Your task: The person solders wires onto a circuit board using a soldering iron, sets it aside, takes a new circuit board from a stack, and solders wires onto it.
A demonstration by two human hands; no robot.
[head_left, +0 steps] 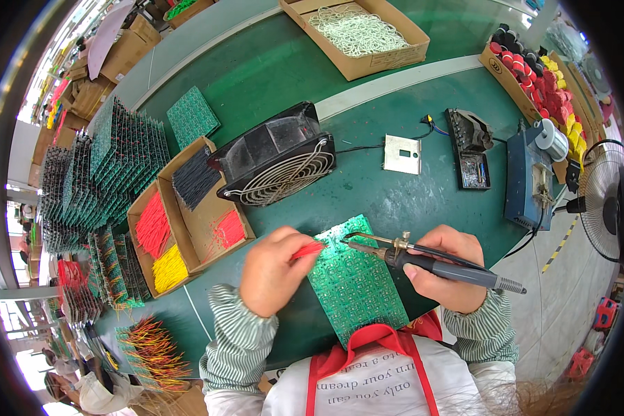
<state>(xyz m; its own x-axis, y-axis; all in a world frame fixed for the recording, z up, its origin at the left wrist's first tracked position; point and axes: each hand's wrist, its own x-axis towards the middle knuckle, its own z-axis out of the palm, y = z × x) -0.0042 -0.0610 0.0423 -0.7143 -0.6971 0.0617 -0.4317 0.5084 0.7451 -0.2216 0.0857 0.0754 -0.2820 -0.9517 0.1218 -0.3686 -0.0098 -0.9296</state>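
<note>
A green circuit board panel [357, 291] lies flat on the bench in front of me. My left hand [277, 267] is closed on a small bunch of red wires [308, 250], their ends close to the board's upper left part. In my right hand [454, 267] is a soldering iron [444, 267] with a dark grey handle and a thin metal feed tube clamped along it. Its tip points left, over the upper part of the panel, near the red wires. Whether the tip touches the board I cannot tell.
Left of the board stands a cardboard box [200, 262] of red, yellow and black wires. Beyond it sits a black fan [277, 156]. A blue soldering station [527, 182] with a solder spool [552, 141] stands at right. Stacked circuit boards [125, 149] rise at far left.
</note>
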